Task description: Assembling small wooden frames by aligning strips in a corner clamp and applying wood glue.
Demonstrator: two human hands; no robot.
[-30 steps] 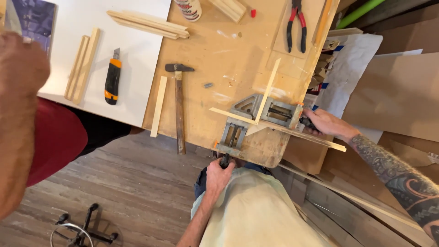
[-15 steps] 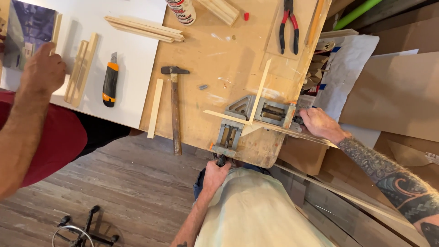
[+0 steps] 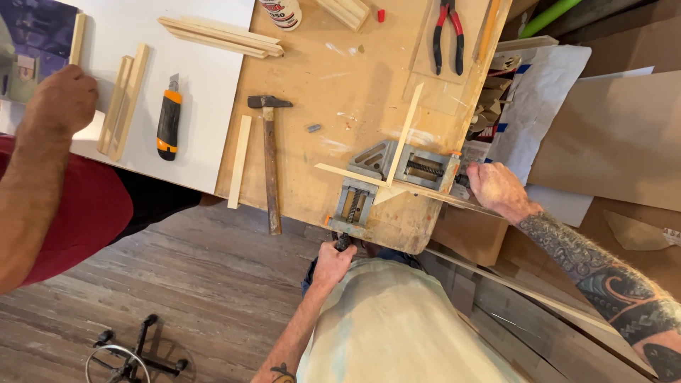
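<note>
Presently, the person's left hand (image 3: 333,261) is clenched around the handle of a metal corner clamp (image 3: 386,181) at the near edge of the desk (image 3: 333,85). The right hand (image 3: 496,188) is closed on the clamp's other handle at the desk's right edge. The clamp holds two thin wooden strips (image 3: 404,135) that meet at a right angle in its jaws.

One container is in view: a bottle (image 3: 280,13) at the far edge of the desk, cut off by the frame; its contents cannot be told.

The desk is bare plywood, scuffed and stained. A white board (image 3: 206,106) adjoins it on the left. The floor (image 3: 177,284) is grey wood-look plank. Sheets of cardboard (image 3: 610,135) lie to the right.

Counted on the plywood: one hammer (image 3: 269,156), one loose wooden slat (image 3: 240,162) beside it, one pair of red-handled pliers (image 3: 447,32). Counted on the white board: one utility knife (image 3: 169,126) in black and orange, one bundle of strips (image 3: 220,35), two short sticks (image 3: 124,106) side by side.

A second person in a red garment stands at left; that person's hand (image 3: 64,99) rests on the white board near the sticks.
</note>
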